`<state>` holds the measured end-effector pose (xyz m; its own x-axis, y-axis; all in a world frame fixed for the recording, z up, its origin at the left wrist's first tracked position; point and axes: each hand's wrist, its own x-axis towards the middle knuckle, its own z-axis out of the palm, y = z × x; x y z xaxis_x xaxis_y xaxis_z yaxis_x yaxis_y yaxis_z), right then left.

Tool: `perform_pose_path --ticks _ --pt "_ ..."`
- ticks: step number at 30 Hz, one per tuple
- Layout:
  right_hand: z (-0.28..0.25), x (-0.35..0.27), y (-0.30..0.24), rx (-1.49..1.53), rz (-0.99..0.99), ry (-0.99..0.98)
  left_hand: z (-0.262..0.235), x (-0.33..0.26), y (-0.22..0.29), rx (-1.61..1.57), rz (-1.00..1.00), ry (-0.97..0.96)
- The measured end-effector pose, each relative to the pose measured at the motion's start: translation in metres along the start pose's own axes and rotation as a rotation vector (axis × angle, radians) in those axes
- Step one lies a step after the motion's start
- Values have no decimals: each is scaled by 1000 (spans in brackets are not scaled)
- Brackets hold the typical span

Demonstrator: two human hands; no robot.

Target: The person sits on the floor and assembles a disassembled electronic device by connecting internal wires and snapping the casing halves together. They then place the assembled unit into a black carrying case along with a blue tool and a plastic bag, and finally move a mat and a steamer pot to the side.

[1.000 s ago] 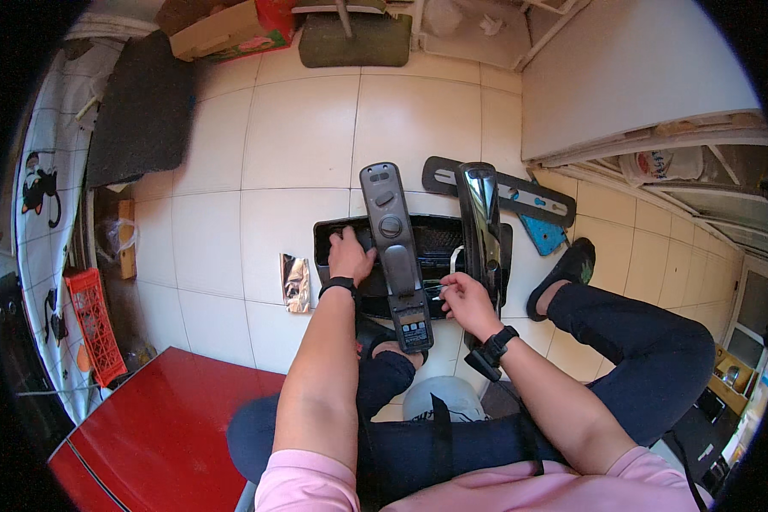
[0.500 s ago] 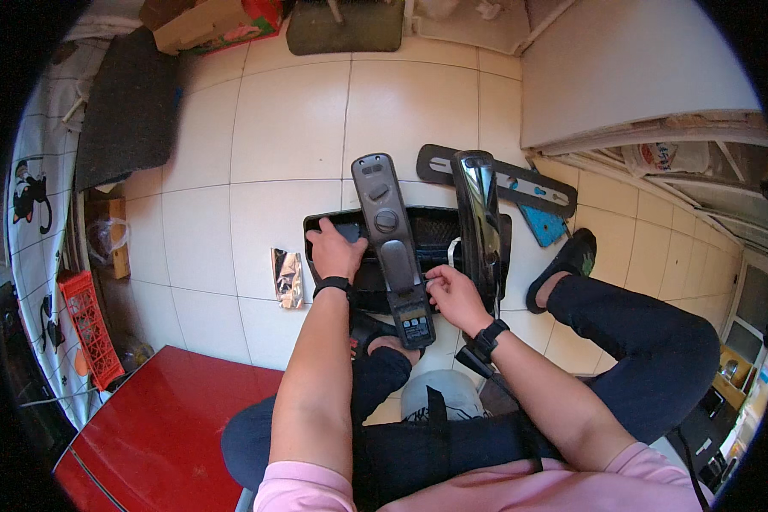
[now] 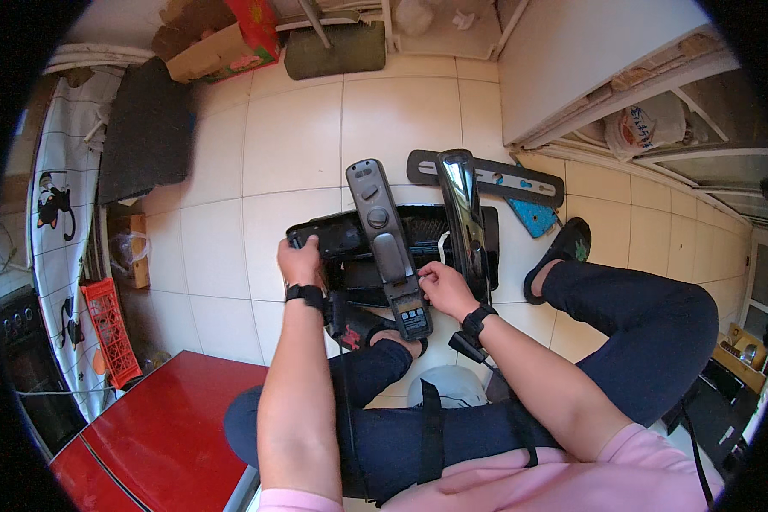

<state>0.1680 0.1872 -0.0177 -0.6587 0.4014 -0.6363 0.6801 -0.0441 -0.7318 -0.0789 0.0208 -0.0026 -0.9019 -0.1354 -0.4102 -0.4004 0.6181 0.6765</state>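
Note:
I sit on a pale tiled floor with door-lock parts in front of me. My left hand (image 3: 301, 260) grips the left end of a long black lock body (image 3: 341, 235) lying crosswise on the floor. A grey lock panel with a keypad and lever (image 3: 388, 247) lies over it, pointing away from me. My right hand (image 3: 439, 286) rests with curled fingers between that panel and a glossy black panel (image 3: 462, 213), touching a white wire; what it pinches is hidden. A flat dark mounting plate (image 3: 503, 179) lies beyond.
A blue triangular piece (image 3: 533, 218) lies by my sandalled foot (image 3: 559, 252). A red surface (image 3: 154, 418) is at lower left, an orange crate (image 3: 111, 328) beside it. Cardboard boxes (image 3: 222, 43) and a dark mat (image 3: 145, 136) lie at the back; a white cabinet (image 3: 597, 51) stands at right.
My left hand slid from the middle of the black lock body to its left end. My right hand stayed between the two panels. The small shiny piece left of the lock is no longer seen.

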Motion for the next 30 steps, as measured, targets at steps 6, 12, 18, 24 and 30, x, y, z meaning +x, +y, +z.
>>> perform_pose_path --ticks 6,12,18,24,30 --pt "-6 -1 -31 216 -56 -52 -82 -18 58 -464 -194 -236" --pt "-14 -25 -132 752 -461 -289 -77 -77 102 -1379 -923 -1083" --pt "-31 -62 -184 516 -587 117 -40 -152 109 -1066 -836 -1076" --pt "-48 -72 -184 330 -575 346 -21 -169 115 -731 -545 -1022" --pt "-49 -70 -178 54 -491 511 -17 -167 121 -843 -288 -1007"
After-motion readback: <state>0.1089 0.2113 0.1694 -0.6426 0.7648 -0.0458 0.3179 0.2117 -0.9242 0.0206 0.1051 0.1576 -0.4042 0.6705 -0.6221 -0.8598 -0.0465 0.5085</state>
